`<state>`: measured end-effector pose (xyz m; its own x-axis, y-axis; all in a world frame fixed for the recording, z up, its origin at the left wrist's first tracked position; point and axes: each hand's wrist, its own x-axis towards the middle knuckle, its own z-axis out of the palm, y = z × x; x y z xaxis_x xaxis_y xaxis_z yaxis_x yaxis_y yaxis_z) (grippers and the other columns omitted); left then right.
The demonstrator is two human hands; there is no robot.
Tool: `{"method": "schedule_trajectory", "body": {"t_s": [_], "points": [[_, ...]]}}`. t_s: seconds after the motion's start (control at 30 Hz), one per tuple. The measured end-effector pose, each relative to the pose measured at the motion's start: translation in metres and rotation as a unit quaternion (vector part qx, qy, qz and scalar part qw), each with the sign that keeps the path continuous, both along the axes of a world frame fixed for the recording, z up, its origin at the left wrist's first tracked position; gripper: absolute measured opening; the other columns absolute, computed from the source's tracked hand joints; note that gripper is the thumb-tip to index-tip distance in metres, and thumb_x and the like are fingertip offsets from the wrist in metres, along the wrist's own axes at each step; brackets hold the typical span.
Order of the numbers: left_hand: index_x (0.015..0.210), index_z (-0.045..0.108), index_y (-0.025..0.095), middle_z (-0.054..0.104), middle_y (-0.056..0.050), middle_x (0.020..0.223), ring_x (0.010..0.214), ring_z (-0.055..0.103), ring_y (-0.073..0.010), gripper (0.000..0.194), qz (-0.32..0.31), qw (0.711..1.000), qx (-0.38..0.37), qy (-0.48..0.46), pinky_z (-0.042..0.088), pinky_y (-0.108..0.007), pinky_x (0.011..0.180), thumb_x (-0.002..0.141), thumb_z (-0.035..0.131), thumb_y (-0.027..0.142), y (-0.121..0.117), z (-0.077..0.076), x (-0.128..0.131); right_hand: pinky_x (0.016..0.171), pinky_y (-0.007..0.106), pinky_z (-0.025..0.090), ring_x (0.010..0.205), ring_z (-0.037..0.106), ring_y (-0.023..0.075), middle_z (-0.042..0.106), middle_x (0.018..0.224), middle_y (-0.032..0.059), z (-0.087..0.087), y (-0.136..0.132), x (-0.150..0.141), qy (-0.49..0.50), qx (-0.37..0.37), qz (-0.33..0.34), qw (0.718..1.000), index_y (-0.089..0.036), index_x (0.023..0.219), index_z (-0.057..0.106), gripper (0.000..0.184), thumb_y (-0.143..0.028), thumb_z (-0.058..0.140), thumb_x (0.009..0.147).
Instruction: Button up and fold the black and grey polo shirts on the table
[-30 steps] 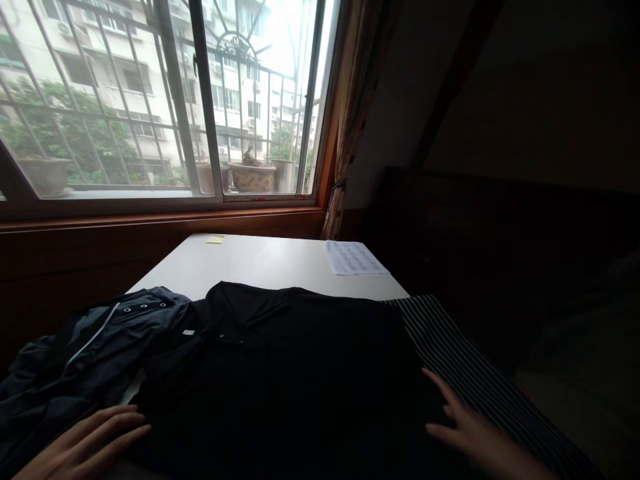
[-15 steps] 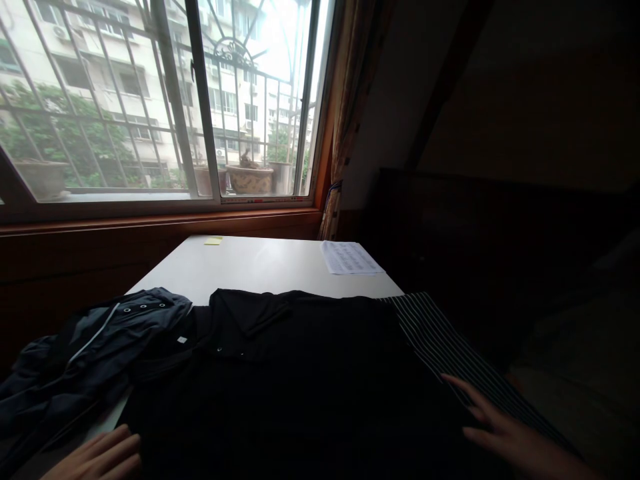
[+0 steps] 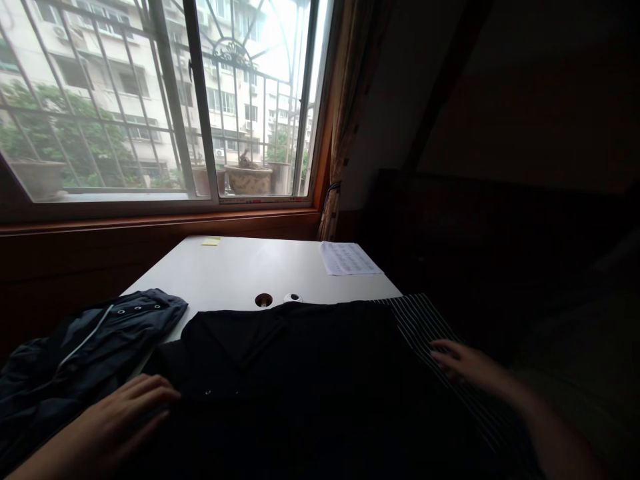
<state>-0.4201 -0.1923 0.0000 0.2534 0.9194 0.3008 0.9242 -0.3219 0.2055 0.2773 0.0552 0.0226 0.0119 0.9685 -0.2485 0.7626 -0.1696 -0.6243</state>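
Note:
A black collared shirt [image 3: 320, 373] lies spread out before me, with small snaps or buttons near its collar. My left hand [image 3: 133, 410] is by the collar on the left, fingers stretched out and a little apart. On the right, my right hand [image 3: 463, 363] rests over a dark striped cloth [image 3: 425, 327] beside the shirt's edge, fingers loosely spread and slightly bent. I see nothing gripped in either one. The lower part of the shirt is too dark to make out.
A crumpled dark blue garment [image 3: 100, 353] with eyelets lies at the left. The white table [image 3: 240, 267] carries a yellow sticky note [image 3: 211, 241], printed sheets [image 3: 350, 259], a dark round hole [image 3: 263, 300] and a round white fitting [image 3: 293, 298]. Beyond stands a barred window [image 3: 160, 100].
The black shirt's top edge has come toward me, uncovering the hole and white fitting. My left hand has moved forward and right; my right hand has shifted forward onto the striped cloth.

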Motion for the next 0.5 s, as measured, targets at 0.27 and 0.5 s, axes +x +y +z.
{"method": "schedule_trajectory", "body": {"t_s": [0.27,0.5], "points": [[0.140,0.057,0.033,0.051,-0.002,0.151,0.139,0.048,-0.0283,0.049,0.050,0.995,0.029,0.083,0.039,-0.046,0.117,0.097,0.049,0.055,0.090,-0.031,-0.019,0.075,0.033,0.052,0.093,0.070,0.0292,0.076,0.099,0.0141,-0.009,0.094,-0.072,-0.059,0.082,-0.044,0.994,-0.016,0.091,0.074,0.034,-0.048,0.064,0.083],[0.148,0.046,0.034,0.042,-0.001,0.157,0.145,0.039,-0.0274,0.053,0.093,0.988,0.033,0.115,0.031,-0.047,0.120,0.099,0.043,0.053,0.084,-0.056,-0.022,0.080,0.035,0.050,0.094,0.069,0.0296,0.073,0.098,0.0141,-0.031,0.128,-0.089,-0.068,0.142,-0.061,0.986,-0.016,0.091,0.068,0.024,-0.035,0.069,0.076]]}}
